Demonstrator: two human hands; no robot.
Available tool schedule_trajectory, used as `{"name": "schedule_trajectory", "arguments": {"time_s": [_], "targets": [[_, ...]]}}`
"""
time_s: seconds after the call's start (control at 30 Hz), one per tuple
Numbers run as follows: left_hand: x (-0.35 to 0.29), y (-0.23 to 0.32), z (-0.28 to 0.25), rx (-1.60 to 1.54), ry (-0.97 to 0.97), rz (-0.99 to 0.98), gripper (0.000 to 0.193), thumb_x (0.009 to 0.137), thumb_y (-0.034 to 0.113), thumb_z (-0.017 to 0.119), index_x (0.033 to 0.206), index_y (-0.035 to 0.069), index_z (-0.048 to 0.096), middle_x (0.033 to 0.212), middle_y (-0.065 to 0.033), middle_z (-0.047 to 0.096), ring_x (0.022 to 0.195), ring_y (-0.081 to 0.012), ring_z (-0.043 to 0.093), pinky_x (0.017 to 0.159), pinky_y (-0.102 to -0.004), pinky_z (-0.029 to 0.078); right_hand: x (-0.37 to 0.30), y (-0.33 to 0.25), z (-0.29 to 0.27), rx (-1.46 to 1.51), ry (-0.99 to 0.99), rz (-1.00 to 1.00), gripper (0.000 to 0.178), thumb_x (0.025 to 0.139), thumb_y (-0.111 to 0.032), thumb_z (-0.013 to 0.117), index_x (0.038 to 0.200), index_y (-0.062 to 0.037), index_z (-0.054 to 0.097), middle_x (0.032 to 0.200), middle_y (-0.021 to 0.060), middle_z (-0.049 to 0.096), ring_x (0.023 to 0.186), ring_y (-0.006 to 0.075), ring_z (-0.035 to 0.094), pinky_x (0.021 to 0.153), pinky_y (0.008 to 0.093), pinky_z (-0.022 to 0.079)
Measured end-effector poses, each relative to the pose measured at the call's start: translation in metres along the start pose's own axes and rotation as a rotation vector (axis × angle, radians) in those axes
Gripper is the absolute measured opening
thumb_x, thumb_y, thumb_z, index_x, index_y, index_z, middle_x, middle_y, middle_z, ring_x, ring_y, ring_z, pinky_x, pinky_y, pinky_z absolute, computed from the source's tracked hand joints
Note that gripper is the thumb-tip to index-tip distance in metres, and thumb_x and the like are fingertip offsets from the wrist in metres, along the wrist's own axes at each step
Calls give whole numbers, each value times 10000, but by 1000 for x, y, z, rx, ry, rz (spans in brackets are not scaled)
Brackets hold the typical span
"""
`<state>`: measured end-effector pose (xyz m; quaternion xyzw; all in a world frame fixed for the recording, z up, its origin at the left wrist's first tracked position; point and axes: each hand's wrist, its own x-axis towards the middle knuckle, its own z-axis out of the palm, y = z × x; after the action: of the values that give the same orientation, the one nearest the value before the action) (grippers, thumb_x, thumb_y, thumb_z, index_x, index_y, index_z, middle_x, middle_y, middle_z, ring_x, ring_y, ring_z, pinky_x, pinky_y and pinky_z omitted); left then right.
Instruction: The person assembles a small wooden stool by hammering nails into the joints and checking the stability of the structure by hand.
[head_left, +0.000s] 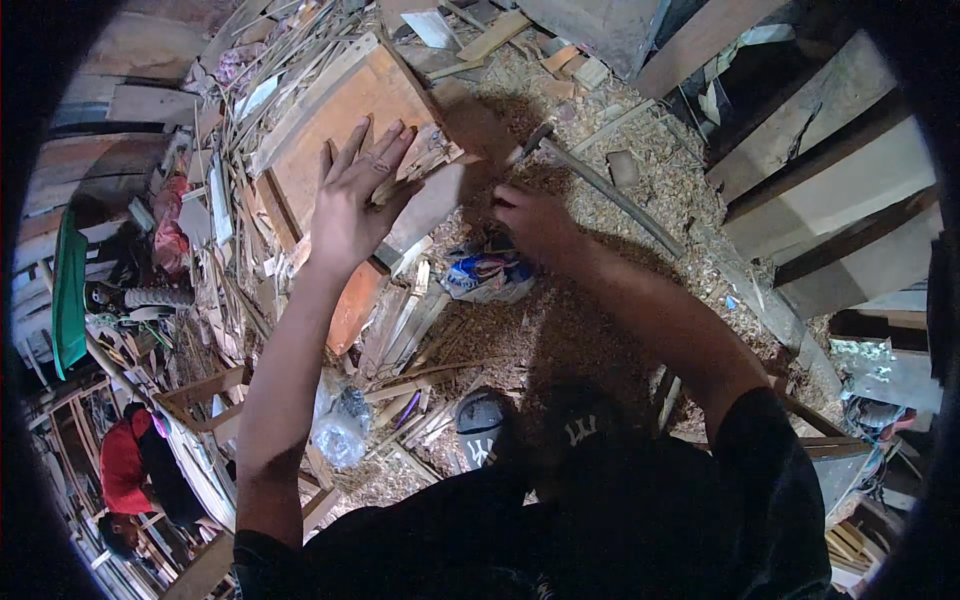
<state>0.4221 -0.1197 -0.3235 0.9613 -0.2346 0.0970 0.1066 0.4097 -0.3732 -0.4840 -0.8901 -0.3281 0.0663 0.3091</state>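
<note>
My left hand [362, 200] is spread out over a brown wooden board [365, 95] that lies tilted on the scrap pile. Its fingers are apart and hold nothing; whether they touch the board I cannot tell. The board's near right corner is splintered. My right hand [540, 225] is closed, with thumb and fingers drawn together to the right of that corner. Shadow hides what, if anything, is between them. Beyond it a long-handled hammer [612, 192] lies on the shavings. Just below the hands sits a crumpled blue and white plastic packet [488, 272].
Wood shavings [640, 130] and loose sticks cover the ground. Planks [820, 120] lean at the right. Clear plastic [341, 432] lies near my shoes [482, 425]. At the left are a green panel [70, 290], a small wheel [158, 297] and a person in red [125, 465].
</note>
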Motion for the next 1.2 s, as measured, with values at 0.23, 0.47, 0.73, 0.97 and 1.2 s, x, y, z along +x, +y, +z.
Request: {"name": "schedule_trajectory", "arguments": {"time_s": [0.23, 0.47, 0.73, 0.97, 1.2], "targets": [[1, 1, -4, -7, -15, 7, 668, 860, 285, 803, 1478, 263, 550, 1494, -10, 568, 1479, -329, 398, 1199, -639, 230, 3, -1, 17, -227, 72, -99, 201, 879, -144, 594, 1023, -29, 676, 1292, 161, 551, 1182, 362, 591, 826, 477, 608], [0, 0, 0, -5, -9, 9, 671, 847, 260, 816, 1469, 250, 563, 1480, -31, 580, 1476, -337, 403, 1199, -638, 227, 4, -3, 21, -78, 143, -31, 253, 899, -78, 551, 1145, -41, 598, 1246, 166, 564, 1177, 392, 571, 937, 476, 548], [1, 3, 0, 15, -8, 7, 661, 855, 249, 811, 1468, 248, 565, 1479, -35, 582, 1482, -350, 389, 1208, -631, 213, 3, 4, 2, 354, 221, 140, 196, 929, -26, 532, 1113, -67, 586, 1046, 186, 612, 1038, 408, 614, 897, 489, 510], [-1, 1, 1, 12, -21, 0, 654, 857, 260, 809, 1465, 225, 570, 1501, -37, 560, 1485, -350, 383, 1212, -622, 209, 19, -17, -27, 413, 717, 138, 211, 976, -106, 614, 1175, -39, 633, 1040, 167, 659, 965, 370, 655, 851, 457, 529], [0, 2, 0, 23, -21, 1, 660, 852, 238, 811, 1466, 218, 571, 1511, -35, 550, 1487, -345, 382, 1215, -610, 216, 44, -7, -69, 460, 664, -24, 215, 943, -127, 696, 1132, -29, 722, 984, 142, 690, 887, 308, 690, 805, 384, 550]]}}
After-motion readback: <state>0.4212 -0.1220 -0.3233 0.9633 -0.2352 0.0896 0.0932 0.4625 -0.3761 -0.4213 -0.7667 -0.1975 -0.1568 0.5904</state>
